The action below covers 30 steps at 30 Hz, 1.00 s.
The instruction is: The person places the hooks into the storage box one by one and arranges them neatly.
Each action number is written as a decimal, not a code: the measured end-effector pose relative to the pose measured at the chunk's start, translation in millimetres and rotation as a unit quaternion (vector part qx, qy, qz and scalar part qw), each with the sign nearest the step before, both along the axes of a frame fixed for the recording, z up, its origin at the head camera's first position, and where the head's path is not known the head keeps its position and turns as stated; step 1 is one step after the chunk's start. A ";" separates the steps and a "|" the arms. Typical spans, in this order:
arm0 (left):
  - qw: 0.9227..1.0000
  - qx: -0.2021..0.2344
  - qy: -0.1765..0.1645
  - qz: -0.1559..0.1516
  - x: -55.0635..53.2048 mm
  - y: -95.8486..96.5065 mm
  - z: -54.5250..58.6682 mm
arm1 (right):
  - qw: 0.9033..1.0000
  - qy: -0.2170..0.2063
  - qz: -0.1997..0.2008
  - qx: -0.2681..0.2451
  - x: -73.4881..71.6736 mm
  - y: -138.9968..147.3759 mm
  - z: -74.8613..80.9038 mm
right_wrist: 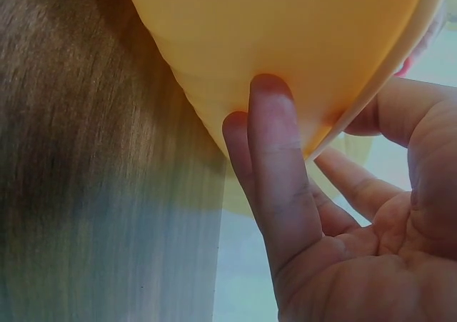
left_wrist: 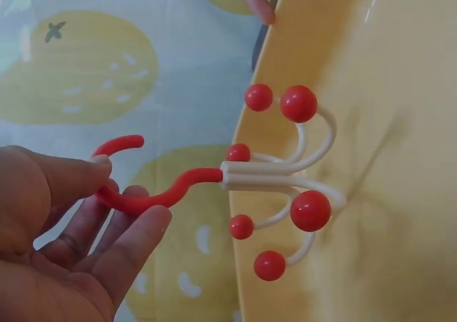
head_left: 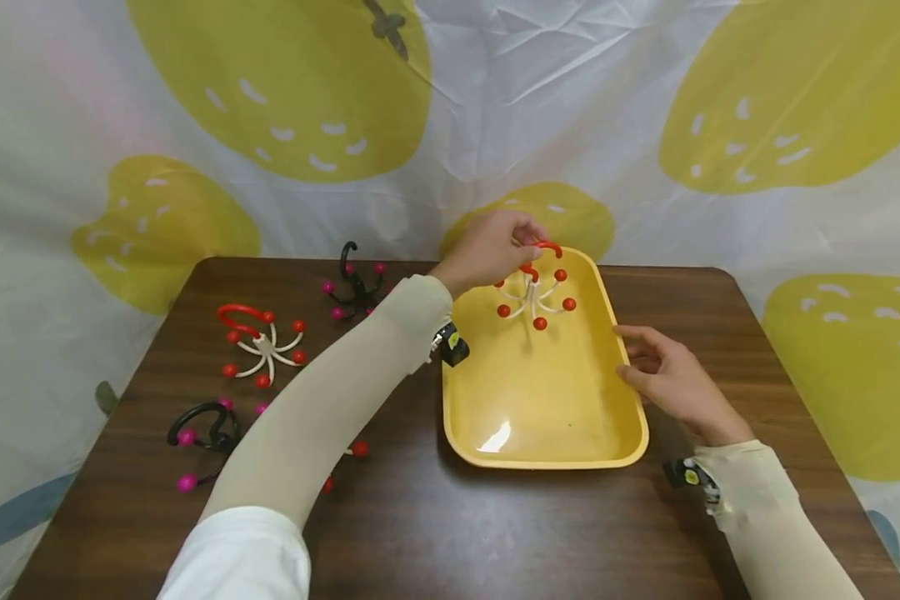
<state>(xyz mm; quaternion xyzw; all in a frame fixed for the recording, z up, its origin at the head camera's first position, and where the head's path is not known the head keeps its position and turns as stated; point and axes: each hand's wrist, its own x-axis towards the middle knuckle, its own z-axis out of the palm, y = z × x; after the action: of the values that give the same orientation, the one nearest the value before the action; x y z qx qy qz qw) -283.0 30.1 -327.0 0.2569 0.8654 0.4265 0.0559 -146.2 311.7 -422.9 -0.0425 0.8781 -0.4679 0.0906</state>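
My left hand (head_left: 491,250) pinches the curved red handle of a head massager (head_left: 532,293) between thumb and fingers. White prongs tipped with red balls spread from the handle, above the far end of a yellow plastic tray (head_left: 543,417). In the left wrist view the massager (left_wrist: 253,173) hangs clear of the tray bottom (left_wrist: 400,250), where its shadow falls. At the tray's right side, my right hand (head_left: 671,379) grips the rim. The right wrist view shows its fingers (right_wrist: 275,143) against the outer wall and the thumb over the edge.
Left on the wooden table (head_left: 532,542) lie another red and white massager (head_left: 266,346), a black one with pink balls (head_left: 357,292) and a second black one (head_left: 213,429). Red balls (head_left: 358,449) of one more show past my left forearm. A patterned cloth (head_left: 495,100) hangs behind.
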 end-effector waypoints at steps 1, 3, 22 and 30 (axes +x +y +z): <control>1.000 -0.002 0.001 0.001 -1.8 2.9 -1.4 | 1.000 0.002 0.000 0.002 0.2 0.4 0.1; 1.000 -0.006 0.005 0.004 -5.3 8.6 -4.3 | 1.000 0.006 -0.002 0.004 1.0 1.5 0.2; 0.998 -0.003 0.001 0.059 -14.9 42.0 -36.7 | 1.000 0.019 -0.008 -0.015 6.0 4.3 -4.0; 0.997 0.045 -0.007 0.058 -13.8 47.7 -43.4 | 1.000 0.021 -0.011 -0.018 5.4 2.0 -6.1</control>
<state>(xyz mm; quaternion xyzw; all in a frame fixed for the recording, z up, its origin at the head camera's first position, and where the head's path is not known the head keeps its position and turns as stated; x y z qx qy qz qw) -296.9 77.9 -370.4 0.2054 0.8586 0.4690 0.0251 -140.8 313.7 -429.0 -0.0440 0.8718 -0.4835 0.0658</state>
